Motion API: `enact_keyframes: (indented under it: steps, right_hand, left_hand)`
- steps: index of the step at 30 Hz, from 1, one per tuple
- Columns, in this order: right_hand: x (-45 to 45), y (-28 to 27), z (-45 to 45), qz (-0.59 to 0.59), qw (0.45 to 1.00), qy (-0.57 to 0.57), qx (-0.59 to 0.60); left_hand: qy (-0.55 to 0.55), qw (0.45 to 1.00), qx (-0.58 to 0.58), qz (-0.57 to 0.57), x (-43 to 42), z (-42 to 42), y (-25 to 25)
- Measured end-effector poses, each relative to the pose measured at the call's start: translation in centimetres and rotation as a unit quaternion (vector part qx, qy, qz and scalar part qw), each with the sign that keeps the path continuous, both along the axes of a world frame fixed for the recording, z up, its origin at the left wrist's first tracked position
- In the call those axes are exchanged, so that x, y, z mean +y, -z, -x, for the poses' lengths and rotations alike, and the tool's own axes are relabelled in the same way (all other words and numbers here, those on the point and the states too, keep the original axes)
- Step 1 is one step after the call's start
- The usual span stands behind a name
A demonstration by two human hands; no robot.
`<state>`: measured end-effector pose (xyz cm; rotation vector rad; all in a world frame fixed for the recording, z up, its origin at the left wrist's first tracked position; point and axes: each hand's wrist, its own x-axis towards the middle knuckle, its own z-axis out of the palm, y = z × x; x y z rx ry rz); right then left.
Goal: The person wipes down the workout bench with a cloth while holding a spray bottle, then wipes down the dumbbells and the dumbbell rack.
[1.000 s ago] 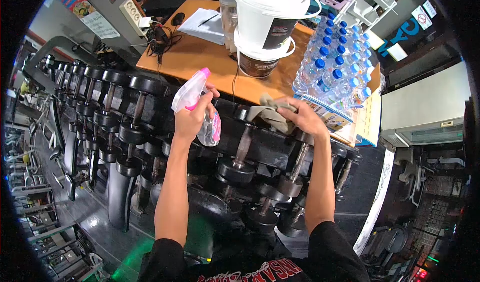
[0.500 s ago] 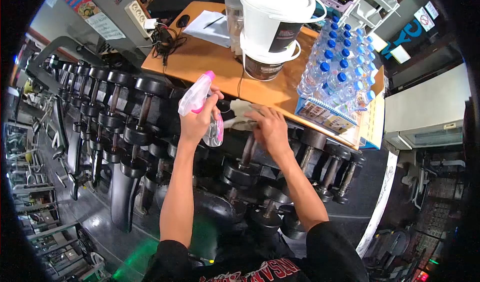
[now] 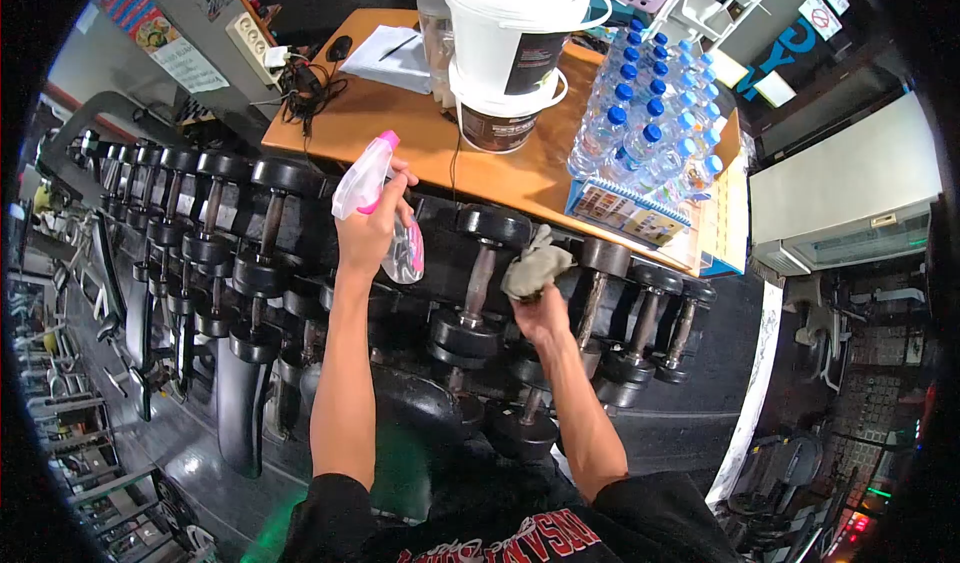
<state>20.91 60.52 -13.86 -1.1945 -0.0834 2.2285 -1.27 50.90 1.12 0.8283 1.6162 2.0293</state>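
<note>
My left hand (image 3: 370, 231) is wrapped round the neck of a clear spray bottle (image 3: 404, 255) with a white and pink spray head. It is upright, slightly tilted, in front of the table's edge. My right hand (image 3: 542, 313) grips a bunched greyish cloth (image 3: 538, 267), which hides most of its fingers. The cloth is just right of a black dumbbell (image 3: 480, 281) with a worn metal handle; whether they touch I cannot tell. Another dumbbell (image 3: 594, 298) stands close on the cloth's other side.
Racked dumbbells (image 3: 258, 253) run left and right below the wooden table (image 3: 400, 148). On it are stacked white buckets (image 3: 505, 58), several blue-capped water bottles (image 3: 640, 113), a spiral calendar (image 3: 630, 211), papers (image 3: 385, 58) and cables (image 3: 312, 93). A padded bench (image 3: 245, 403) stands lower left.
My right hand has drawn the cloth down and slightly right, away from the left hand, bunching it up. The view has shifted a little; the left hand keeps its hold on the spray bottle.
</note>
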Motion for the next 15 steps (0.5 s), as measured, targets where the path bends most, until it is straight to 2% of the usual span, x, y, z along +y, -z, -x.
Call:
enact_keyframes:
  steps: [1, 3, 4, 5, 7, 9, 11, 13, 15]
  right_hand:
    - [-0.4, -0.4, 1.0, 0.001, 1.000, -0.004, 0.019]
    - [0.2, 0.4, 3.0, 0.086, 0.992, 0.025, 0.087]
    - [0.7, -1.0, 3.8, 0.132, 0.982, 0.044, 0.130]
    - [0.7, -1.5, 4.2, 0.133, 0.981, 0.045, 0.132]
    - [0.4, -2.6, 4.9, 0.123, 0.982, 0.122, 0.079]
    - [-1.0, -5.7, 4.8, 0.100, 0.985, 0.121, 0.068]
    - [-1.9, -6.6, 4.8, 0.084, 0.987, 0.135, 0.041]
    - [-3.6, -5.4, 4.7, 0.006, 0.992, 0.101, 0.077]
    - [-5.4, -5.3, 4.2, -0.089, 0.991, -0.036, 0.098]
  left_hand:
    - [0.002, 1.000, 0.002, -0.002, 0.1, 0.0, -0.1]
    - [-0.007, 1.000, 0.007, 0.015, 0.1, -0.1, -0.3]
    - [-0.005, 1.000, 0.008, 0.015, 0.1, -0.2, -0.3]
    - [-0.005, 1.000, 0.004, 0.015, 0.1, -0.2, -0.2]
    - [-0.003, 1.000, 0.001, 0.015, 0.2, -0.1, -0.2]
    - [0.008, 1.000, -0.003, -0.006, 0.1, -0.1, 0.1]
    - [0.001, 1.000, -0.005, -0.004, 0.0, -0.1, 0.0]
    - [-0.006, 1.000, -0.019, -0.005, 0.2, -0.2, -0.4]
    - [-0.004, 1.000, -0.011, -0.009, 0.0, -0.1, -0.6]
